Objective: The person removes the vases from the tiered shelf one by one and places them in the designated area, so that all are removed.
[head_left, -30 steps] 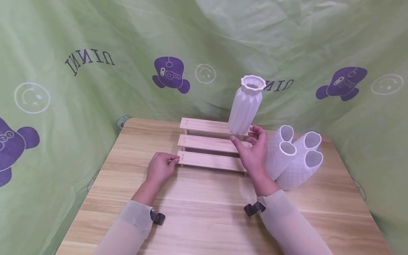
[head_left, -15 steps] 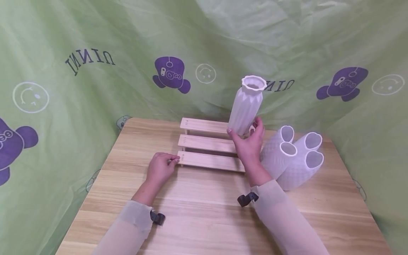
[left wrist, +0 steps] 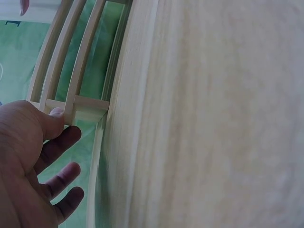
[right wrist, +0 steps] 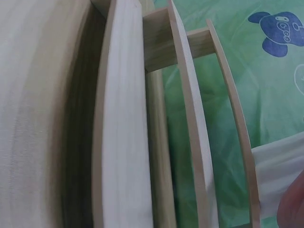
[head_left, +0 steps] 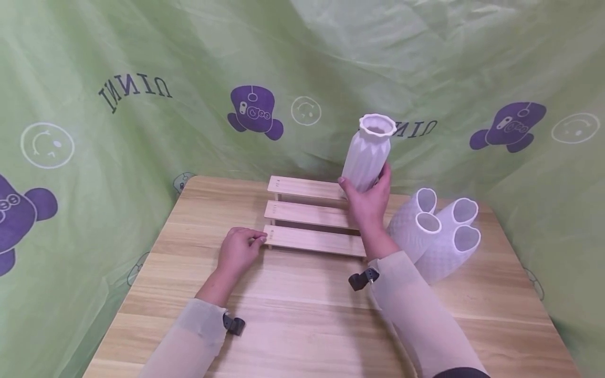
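Note:
A three-tier wooden step rack (head_left: 309, 240) stands on the table. My left hand (head_left: 238, 249) pinches the left end of its lowest board between thumb and index finger; in the left wrist view the other fingers of this hand (left wrist: 23, 156) are spread below the corner. A white pleated vase (head_left: 367, 157) with a scalloped rim is upright at the right end of the top board. Around its lower part, my right hand (head_left: 372, 205) has its thumb on the left and its fingers on the right. The right wrist view catches only the vase's base (right wrist: 280, 166) and one finger (right wrist: 293, 204).
Several white textured vases (head_left: 446, 257) cluster on the table just right of the rack, beside my right forearm. Behind the table (head_left: 283, 325) hangs a green printed curtain (head_left: 198, 63), close to its back edge.
My right hand has come up and forward from below the vase, and its fingers have closed around the vase's lower part. The left hand keeps its pinch on the rack.

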A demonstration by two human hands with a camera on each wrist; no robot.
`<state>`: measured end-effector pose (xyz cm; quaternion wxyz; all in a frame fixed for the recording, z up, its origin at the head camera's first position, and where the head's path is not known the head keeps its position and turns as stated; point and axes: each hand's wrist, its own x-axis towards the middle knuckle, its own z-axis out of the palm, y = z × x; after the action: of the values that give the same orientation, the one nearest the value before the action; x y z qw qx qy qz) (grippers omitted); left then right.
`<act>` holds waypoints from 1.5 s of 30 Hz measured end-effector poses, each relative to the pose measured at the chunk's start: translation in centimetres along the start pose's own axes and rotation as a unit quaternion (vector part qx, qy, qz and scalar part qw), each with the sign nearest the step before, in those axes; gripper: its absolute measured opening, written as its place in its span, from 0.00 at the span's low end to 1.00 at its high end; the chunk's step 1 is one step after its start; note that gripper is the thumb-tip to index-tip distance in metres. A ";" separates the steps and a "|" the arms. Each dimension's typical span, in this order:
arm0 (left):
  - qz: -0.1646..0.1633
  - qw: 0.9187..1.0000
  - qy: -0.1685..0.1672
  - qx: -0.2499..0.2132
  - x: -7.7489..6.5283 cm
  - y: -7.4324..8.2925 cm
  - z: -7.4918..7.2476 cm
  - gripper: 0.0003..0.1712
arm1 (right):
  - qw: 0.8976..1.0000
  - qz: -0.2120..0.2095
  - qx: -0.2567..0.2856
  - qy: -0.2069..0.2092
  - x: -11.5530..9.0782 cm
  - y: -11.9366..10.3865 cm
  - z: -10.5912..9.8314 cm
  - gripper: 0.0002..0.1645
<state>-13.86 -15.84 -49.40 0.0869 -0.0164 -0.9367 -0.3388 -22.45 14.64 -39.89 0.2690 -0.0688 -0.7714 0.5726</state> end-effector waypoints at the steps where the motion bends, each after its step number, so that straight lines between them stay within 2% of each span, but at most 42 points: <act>1: 0.001 1.000 0.000 0.000 0.0 0.0 0.0 0.07 | 1.000 -0.002 0.002 0.002 0.2 0.0 0.0 0.66; 9: -0.004 1.000 -0.002 0.003 0.0 0.0 0.1 0.07 | 1.000 0.012 -0.012 -0.001 0.6 -0.1 0.0 0.62; 21: -0.008 1.000 -0.010 0.002 -0.1 0.1 0.0 0.07 | 0.999 0.039 -0.022 -0.016 0.0 -0.7 -0.5 0.59; 39: 0.006 1.000 -0.003 -0.002 0.0 0.3 -0.2 0.07 | 0.999 0.022 0.008 -0.038 -2.8 -1.3 -1.8 0.56; 45: -0.004 1.000 -0.007 -0.002 -0.1 0.3 -0.2 0.07 | 0.999 0.022 0.009 -0.048 -4.2 -1.5 -2.5 0.56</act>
<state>-13.73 -15.75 -49.09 0.0789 -0.0149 -0.9365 -0.3414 -17.37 14.55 -39.42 0.2199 -0.0556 -0.7765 0.5878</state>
